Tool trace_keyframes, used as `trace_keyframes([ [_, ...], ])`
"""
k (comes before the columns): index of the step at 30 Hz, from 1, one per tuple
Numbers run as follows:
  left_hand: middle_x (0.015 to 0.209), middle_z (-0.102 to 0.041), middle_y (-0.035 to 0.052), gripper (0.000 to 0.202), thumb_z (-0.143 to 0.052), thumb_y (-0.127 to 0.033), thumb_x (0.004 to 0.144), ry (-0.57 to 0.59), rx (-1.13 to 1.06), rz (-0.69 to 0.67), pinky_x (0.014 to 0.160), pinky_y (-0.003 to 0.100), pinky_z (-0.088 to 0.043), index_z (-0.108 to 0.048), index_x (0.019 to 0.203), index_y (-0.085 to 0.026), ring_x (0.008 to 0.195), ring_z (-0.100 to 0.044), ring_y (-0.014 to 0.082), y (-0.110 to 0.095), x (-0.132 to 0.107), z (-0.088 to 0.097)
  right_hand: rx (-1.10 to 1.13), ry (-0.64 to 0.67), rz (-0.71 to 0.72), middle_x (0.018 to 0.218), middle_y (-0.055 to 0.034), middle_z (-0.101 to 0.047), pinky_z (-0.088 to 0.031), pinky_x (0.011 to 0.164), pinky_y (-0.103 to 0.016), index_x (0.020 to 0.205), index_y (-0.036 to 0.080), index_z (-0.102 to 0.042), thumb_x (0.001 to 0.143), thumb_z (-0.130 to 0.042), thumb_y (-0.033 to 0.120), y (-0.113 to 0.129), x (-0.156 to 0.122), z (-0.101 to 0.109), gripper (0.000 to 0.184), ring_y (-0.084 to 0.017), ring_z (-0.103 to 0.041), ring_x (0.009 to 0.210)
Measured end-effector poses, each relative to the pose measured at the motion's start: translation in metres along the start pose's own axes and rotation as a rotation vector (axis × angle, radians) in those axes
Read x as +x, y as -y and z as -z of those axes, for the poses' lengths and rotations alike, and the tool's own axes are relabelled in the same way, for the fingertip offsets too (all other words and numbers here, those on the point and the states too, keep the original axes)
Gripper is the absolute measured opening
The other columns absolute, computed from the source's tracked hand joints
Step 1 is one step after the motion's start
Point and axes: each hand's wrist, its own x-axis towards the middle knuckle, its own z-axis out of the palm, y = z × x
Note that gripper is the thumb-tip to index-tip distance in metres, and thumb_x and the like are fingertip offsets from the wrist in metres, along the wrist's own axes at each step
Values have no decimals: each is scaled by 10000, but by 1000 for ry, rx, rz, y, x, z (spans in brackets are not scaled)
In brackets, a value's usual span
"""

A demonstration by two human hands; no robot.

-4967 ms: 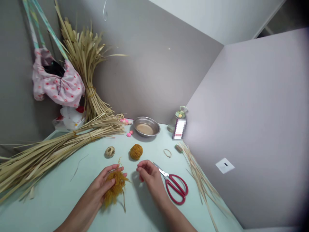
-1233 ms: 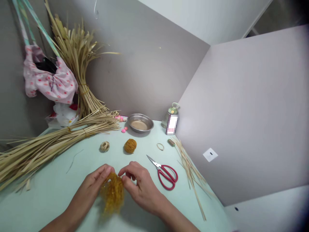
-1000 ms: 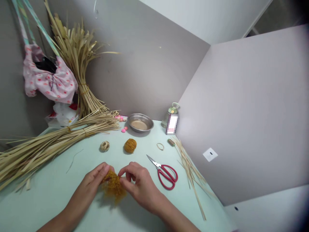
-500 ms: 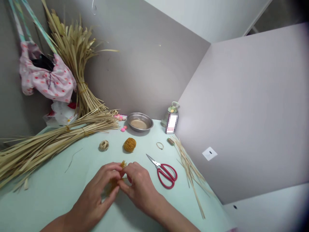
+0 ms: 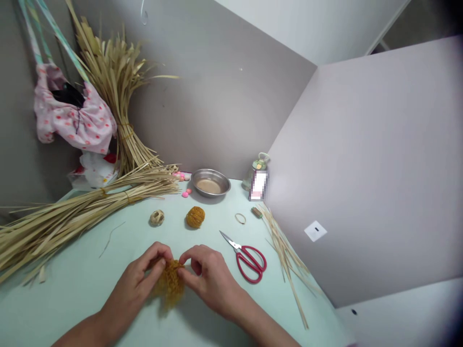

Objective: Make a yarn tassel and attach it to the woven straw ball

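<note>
A loose tuft of mustard-yellow yarn (image 5: pixel 169 284) lies on the pale green table (image 5: pixel 90 284) between my hands. My left hand (image 5: pixel 139 284) pinches its left side with curled fingers. My right hand (image 5: pixel 210 279) grips its right side, thumb and forefinger pressed on the strands. A wound ball of the same yarn (image 5: pixel 195 217) sits beyond the hands, with a small woven straw ball (image 5: pixel 156 218) to its left. Red-handled scissors (image 5: pixel 246 258) lie shut just right of my right hand.
A long bundle of dry straw (image 5: pixel 72 217) lies across the left of the table; another (image 5: pixel 119 106) leans in the corner beside a pink bag (image 5: pixel 72 118). A metal bowl (image 5: pixel 211 182), pink beads (image 5: pixel 185 193), a small jar (image 5: pixel 257 168), a rubber band (image 5: pixel 240 218) and thin straw strips (image 5: pixel 285 255) lie behind and right.
Both hands came together on the yarn tuft and keep working it; over the last half second they drew slightly apart, showing more of the yarn. Nothing else on the table moved.
</note>
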Motion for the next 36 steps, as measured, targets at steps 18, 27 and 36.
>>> trace_keyframes([
  [18, 724, -574, -33, 126, -438, -224, 870, 116, 111, -72, 624, 265, -450, -547, 822, -265, 668, -554, 197, -4, 2, 3, -28, 31, 48, 651, 63, -458, -332, 625, -222, 857, 222, -687, 761, -664, 102, -1, 0, -4, 156, -105, -446, 639],
  [27, 730, -535, -44, 161, -455, -377, 925, 134, -50, 8, 637, 253, -437, -542, 845, -269, 680, -527, 187, -2, 1, 2, 52, 41, -50, 620, 62, -455, -332, 591, -217, 824, 224, -728, 781, -721, 218, 0, 1, -2, 44, -100, -425, 595],
  [36, 788, -599, -31, 188, -554, -432, 867, 97, -126, 17, 671, 271, -467, -541, 974, -277, 721, -588, 202, 2, 3, -5, -22, 14, -12, 611, 64, -440, -305, 584, -213, 817, 215, -687, 738, -645, 124, -6, 3, -5, 127, -101, -408, 582],
])
